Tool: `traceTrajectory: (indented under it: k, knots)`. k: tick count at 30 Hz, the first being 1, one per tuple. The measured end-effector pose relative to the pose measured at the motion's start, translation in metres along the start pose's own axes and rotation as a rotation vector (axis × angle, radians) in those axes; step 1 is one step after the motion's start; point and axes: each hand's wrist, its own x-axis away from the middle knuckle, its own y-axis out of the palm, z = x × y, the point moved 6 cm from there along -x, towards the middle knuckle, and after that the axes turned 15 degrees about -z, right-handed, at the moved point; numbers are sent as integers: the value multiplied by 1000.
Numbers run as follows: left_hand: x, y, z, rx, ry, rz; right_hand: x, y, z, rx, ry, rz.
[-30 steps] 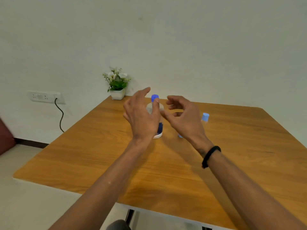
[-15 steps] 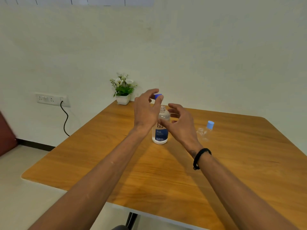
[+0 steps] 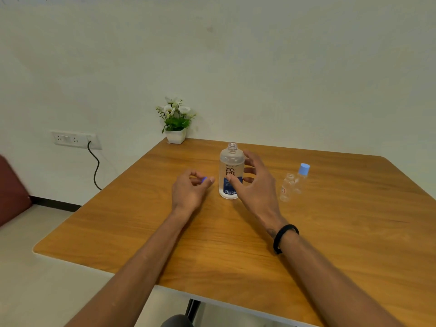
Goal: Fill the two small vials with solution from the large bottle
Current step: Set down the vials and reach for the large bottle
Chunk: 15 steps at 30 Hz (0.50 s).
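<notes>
Even soft light, faint shadows, wide-angle bowing

- A clear bottle (image 3: 230,172) with a blue-and-white label stands upright on the desk (image 3: 236,244), its threaded neck uncapped.
- Its blue cap (image 3: 204,179) shows between curled fingers, left of the bottle.
- Right of the bottle, two small clear vials stand upright, touching: an open vial (image 3: 287,188), and behind it a capped vial (image 3: 302,177) with a light-blue top.
</notes>
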Motion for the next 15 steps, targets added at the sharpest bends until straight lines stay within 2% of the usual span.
traceTrajectory:
  k: [4, 7, 11, 15]
  knots:
    - [1, 7, -5, -284, 76, -48, 2, -6, 1, 36, -22, 15]
    - [4, 11, -4, -416, 67, -81, 6, -19, -2, 29, -59, 59]
    - [3, 7, -3, -388, 101, -46, 16, -55, -8, -34, -150, 275]
    - [14, -6, 3, -221, 164, 155, 29, -106, 10, -46, -123, 525]
